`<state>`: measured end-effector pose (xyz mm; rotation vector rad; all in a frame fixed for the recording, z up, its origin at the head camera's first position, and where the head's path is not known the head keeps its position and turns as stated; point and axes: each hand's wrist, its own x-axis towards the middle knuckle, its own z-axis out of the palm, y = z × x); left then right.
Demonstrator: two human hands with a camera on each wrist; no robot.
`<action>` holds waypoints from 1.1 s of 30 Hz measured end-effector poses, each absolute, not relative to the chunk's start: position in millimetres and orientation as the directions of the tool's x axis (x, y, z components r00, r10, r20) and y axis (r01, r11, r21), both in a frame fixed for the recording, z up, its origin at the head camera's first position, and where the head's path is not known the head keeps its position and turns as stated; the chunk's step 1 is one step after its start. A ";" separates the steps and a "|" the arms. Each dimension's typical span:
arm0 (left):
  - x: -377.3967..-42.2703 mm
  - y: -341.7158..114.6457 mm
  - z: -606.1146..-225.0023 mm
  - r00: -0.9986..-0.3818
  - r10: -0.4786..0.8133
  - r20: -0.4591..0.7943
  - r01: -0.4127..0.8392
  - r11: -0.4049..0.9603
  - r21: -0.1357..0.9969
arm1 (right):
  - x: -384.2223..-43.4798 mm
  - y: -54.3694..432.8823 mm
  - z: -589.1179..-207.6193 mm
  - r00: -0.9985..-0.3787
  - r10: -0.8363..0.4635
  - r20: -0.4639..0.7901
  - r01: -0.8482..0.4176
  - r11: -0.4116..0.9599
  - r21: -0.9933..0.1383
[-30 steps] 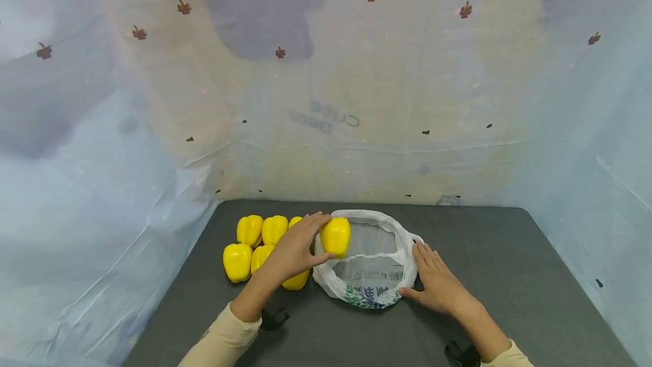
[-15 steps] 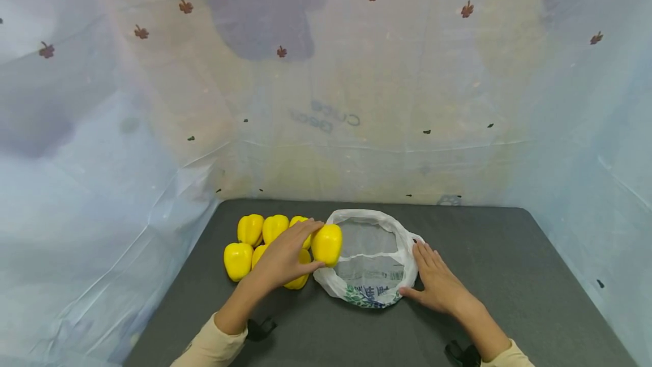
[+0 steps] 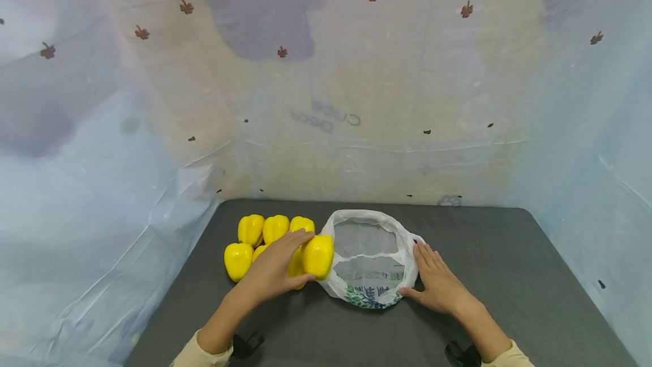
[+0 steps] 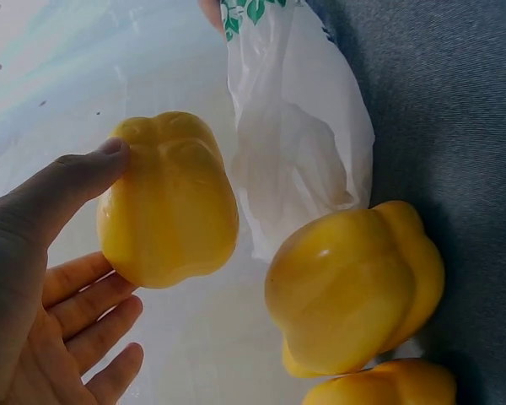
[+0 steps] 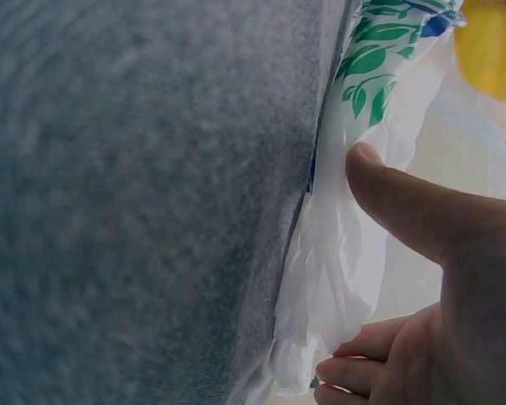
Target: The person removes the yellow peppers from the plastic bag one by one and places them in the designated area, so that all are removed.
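Note:
Between the thumb and fingers of my left hand (image 3: pixel 270 271) is a yellow bell pepper (image 3: pixel 318 257), held up just left of the white plastic bag (image 3: pixel 356 215). In the left wrist view the thumb tip presses the upper side of this pepper (image 4: pixel 169 207), with fingers below it. The bag stands with its mouth spread wide, rim rolled outward, green leaf print at the front. My right hand (image 3: pixel 438 283) rests against the bag's right side, fingers straight and thumb apart at the front edge. More yellow bell peppers (image 3: pixel 237 262) lie left of the bag, some partly hidden behind my left hand.
All of this sits on a dark grey table (image 3: pixel 509 287) with rounded far corners. A pale printed sheet (image 3: pixel 326 95) hangs behind the table and along both sides. A back-row pepper (image 3: pixel 251 229) stands near the table's far left corner.
My left hand has moved left and toward me with the bell pepper, from over the bag's left rim to in front of the other peppers. The right hand and bag have stayed put.

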<state>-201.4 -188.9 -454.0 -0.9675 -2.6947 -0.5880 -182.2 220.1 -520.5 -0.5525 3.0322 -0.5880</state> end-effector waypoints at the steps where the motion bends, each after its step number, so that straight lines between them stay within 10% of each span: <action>1: -199.9 -189.8 -454.4 -0.758 0.562 0.329 0.649 0.701 0.297 | -182.4 220.1 -520.6 -0.938 -0.342 0.061 -0.340 0.869 -0.361; 33: -164.7 -227.2 -473.5 -0.721 0.662 0.204 0.687 0.643 0.340 | -182.3 221.8 -521.8 -0.941 -0.332 0.057 -0.330 0.875 -0.354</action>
